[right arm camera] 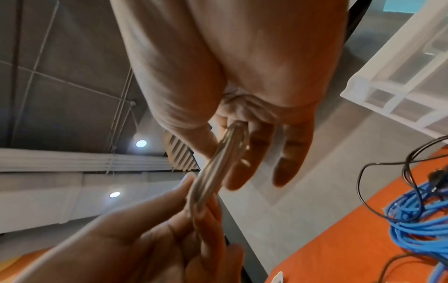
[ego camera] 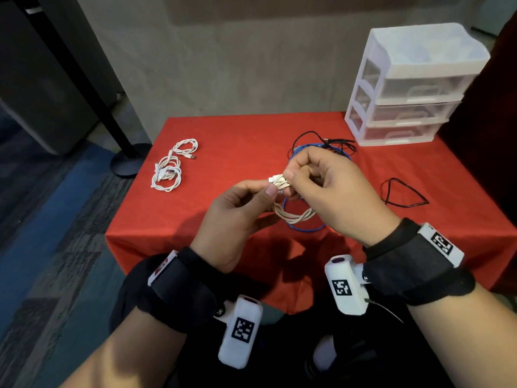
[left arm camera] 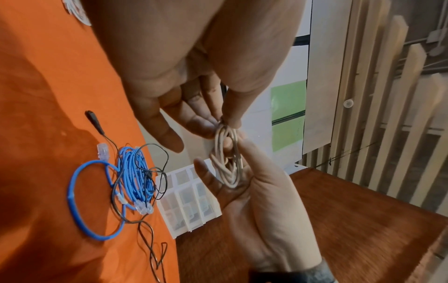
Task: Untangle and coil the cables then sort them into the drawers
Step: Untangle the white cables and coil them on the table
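Red cloth (ego camera: pixel 223 141) drapes the tabletop, hanging over the near edge. Black pole (ego camera: pixel 78 79) on a round base (ego camera: pixel 130 163) stands on patterned blue-grey carpet (ego camera: pixel 56 233), left. Grey wall (ego camera: pixel 223 65) behind. Recessed ceiling lights (right arm camera: pixel 141 143) overhead.

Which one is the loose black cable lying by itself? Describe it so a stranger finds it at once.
Start at the red table and its clear plastic drawer unit at the far right corner. Come toward the near edge along the right side, past the tangle of blue cable and thin black wire. The black cable lies alone there in one open, roughly triangular loop, touching no other cable.
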{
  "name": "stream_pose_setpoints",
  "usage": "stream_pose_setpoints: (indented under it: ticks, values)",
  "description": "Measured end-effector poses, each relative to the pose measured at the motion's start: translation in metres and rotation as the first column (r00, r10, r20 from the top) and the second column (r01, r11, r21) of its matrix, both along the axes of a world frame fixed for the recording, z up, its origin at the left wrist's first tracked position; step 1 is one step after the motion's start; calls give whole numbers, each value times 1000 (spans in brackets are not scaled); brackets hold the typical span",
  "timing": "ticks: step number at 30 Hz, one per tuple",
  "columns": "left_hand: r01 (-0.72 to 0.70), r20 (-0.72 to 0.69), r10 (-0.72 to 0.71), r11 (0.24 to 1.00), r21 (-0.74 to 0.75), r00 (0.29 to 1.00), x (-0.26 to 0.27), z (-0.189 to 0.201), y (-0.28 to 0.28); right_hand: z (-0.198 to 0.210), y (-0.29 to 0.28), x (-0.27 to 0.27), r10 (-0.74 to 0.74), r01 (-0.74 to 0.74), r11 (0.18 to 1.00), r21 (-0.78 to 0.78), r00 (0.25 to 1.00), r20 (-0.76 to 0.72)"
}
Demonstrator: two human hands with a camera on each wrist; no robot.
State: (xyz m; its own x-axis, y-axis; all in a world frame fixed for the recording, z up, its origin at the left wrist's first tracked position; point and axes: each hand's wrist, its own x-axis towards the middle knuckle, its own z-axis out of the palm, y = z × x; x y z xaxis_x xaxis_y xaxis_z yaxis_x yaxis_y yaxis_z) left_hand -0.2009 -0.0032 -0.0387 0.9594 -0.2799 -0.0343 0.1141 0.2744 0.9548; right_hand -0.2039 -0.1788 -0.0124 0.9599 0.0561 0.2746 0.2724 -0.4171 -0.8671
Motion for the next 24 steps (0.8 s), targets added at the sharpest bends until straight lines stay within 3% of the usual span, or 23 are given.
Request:
stream_pose_setpoints:
  ticks: [4, 8, 10, 19, 24]
  values:
    - [-32, 12, 32, 999, 31, 999, 2, 2, -3, -7, 4, -1, -106, 121, 982, -143, 988, 108]
    - [-41, 59, 39, 999, 35, 998, 3, -3, 0, -1, -4, 0, 56, -63, 985, -161, 997, -49]
    - [-40, 95, 35, 998, 50, 995, 2, -4, 0, 4, -6, -1, 69, -80, 982, -170, 995, -65]
    - [-106, 345, 38, 978, 181, 938, 9, 0, 3, -3, 4, 1, -159, 158, 980, -123, 987, 2]
    - [-95, 322, 50, 987, 126, 946, 11, 2, 7, 3, 0, -1, 3, -2, 1000, 13, 997, -80]
